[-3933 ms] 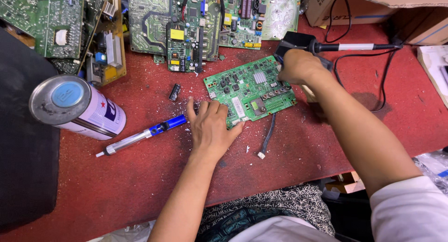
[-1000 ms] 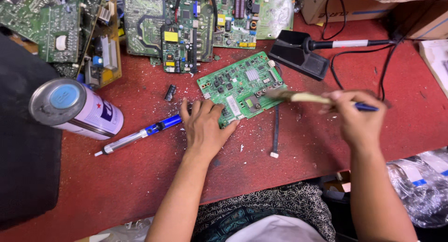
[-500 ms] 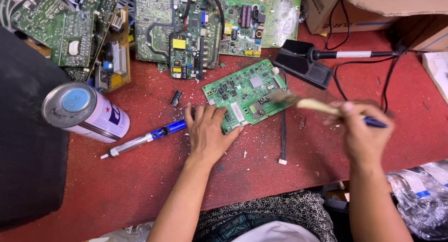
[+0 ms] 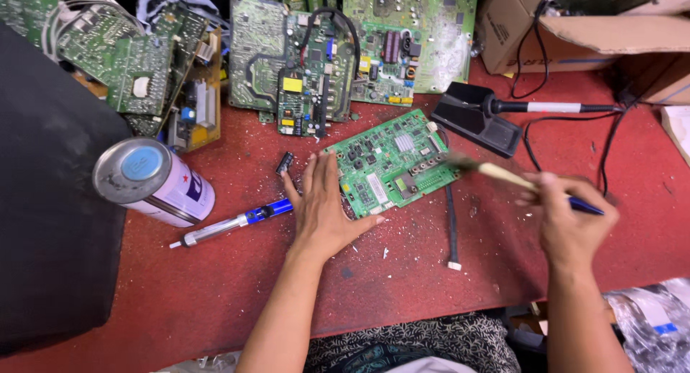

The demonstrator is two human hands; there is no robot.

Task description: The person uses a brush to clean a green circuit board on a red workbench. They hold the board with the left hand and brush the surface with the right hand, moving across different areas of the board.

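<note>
Circuit board [image 4: 392, 163], green and crowded with small parts, lies flat near the middle of the red surface [image 4: 215, 294], tilted at an angle to the front edge. Left hand [image 4: 321, 208] is spread flat, palm down, fingers [image 4: 315, 173] open and resting against the board's near-left corner, apparently to pin it so it does not slide. Right hand [image 4: 568, 222] has its fingers closed around the blue handle of a brush [image 4: 496, 173], held low and nearly level so the bristle tip meets the board's right edge; the bristles blur, so exact contact is unclear. White flecks of debris scatter over the surface around the board.

Just left of the left hand lies a blue and silver desoldering pump [image 4: 230, 226], touching nothing else. Beyond it a spray can [image 4: 154, 182] rests on its side, blue-capped end toward the camera. A loose black cable [image 4: 451, 226] with a white plug runs below the board's right end. A small black component [image 4: 284, 163] sits apart, near the left fingertips.

Farther back, a soldering iron [image 4: 532, 107] rests on its black stand [image 4: 474, 118], cord trailing right. Other circuit boards [image 4: 316, 64] pile along the rear edge, and a cardboard box [image 4: 575, 35] stands at the far right.
</note>
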